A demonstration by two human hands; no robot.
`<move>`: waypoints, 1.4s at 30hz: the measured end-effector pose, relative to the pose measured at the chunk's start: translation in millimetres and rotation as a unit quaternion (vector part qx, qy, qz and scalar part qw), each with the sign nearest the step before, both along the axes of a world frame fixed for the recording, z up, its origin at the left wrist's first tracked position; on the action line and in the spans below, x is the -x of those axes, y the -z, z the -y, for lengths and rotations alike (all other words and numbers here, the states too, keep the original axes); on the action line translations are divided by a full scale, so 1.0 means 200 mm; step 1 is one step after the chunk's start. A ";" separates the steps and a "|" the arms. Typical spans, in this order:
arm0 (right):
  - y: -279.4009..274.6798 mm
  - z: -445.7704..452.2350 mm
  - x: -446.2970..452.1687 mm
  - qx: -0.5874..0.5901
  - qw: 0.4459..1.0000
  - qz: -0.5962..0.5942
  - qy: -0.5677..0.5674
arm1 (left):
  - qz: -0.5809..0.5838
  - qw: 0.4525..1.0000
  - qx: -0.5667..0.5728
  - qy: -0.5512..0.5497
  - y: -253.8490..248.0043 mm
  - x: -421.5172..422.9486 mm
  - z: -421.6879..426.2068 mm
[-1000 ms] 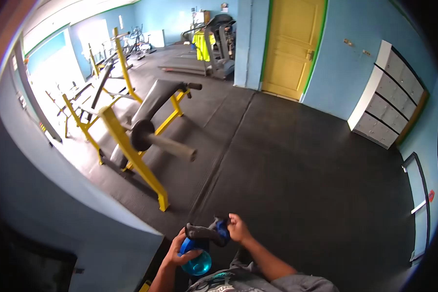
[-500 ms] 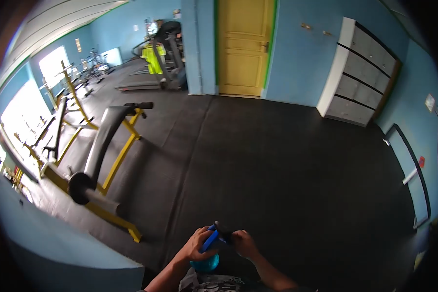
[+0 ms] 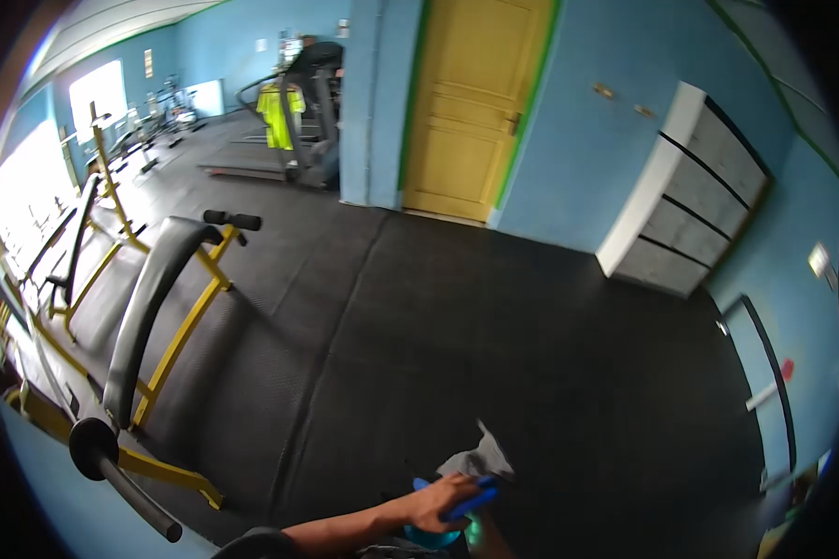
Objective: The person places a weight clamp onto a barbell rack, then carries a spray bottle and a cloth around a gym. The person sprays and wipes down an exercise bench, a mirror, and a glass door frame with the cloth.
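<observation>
My left hand (image 3: 440,503) reaches across from the lower left, its fingers wrapped round the blue part of what looks like a spray bottle (image 3: 471,500). A rounded teal part (image 3: 431,537) shows below that hand. Just beyond the hand, a grey-white cloth (image 3: 478,458) hangs with one corner sticking up. Only a dim bit of my right forearm (image 3: 494,540) shows at the bottom edge; the right hand's fingers are hidden behind the left hand and bottle.
At left stands a padded bench (image 3: 154,307) with a yellow frame, beside a bar (image 3: 140,498) with a round collar. A treadmill (image 3: 317,121) with a neon shirt, a yellow door (image 3: 475,102) and a grey cabinet (image 3: 690,205) line the far side. Dark matting (image 3: 438,326) covers the floor.
My view has turned and tilted. The left hand has moved right with the blue part, over the right arm. A grey-white cloth has appeared beyond it; the right hand has gone out of sight.
</observation>
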State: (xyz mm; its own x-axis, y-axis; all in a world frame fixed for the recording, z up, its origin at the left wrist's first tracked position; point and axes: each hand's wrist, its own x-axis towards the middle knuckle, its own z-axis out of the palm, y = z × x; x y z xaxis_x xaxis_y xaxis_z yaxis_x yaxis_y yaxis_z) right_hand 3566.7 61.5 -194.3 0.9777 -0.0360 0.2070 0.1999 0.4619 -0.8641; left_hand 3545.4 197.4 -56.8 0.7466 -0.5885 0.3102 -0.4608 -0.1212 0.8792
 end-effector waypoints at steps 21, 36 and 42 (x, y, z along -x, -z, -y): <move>-0.83 -1.23 -2.36 0.371 0.830 0.272 -0.315 | -0.157 0.910 0.041 -0.382 -0.01 -1.63 -1.33; -0.58 -2.52 -3.45 0.593 0.456 0.618 -0.240 | -0.198 0.774 0.036 -0.600 0.23 -2.55 -2.41; -0.81 -3.07 -3.95 0.603 0.371 0.704 -0.054 | -0.221 0.802 0.015 -0.555 0.17 -3.06 -3.01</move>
State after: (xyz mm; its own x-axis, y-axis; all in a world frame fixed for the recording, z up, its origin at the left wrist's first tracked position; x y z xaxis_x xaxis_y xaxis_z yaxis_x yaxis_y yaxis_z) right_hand 4356.7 674.6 -33.1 -0.1484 0.9367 0.3171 0.8824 -0.0194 0.4701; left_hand 4157.7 799.4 -90.9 0.8463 0.5171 -0.1281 0.2738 -0.2159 0.9372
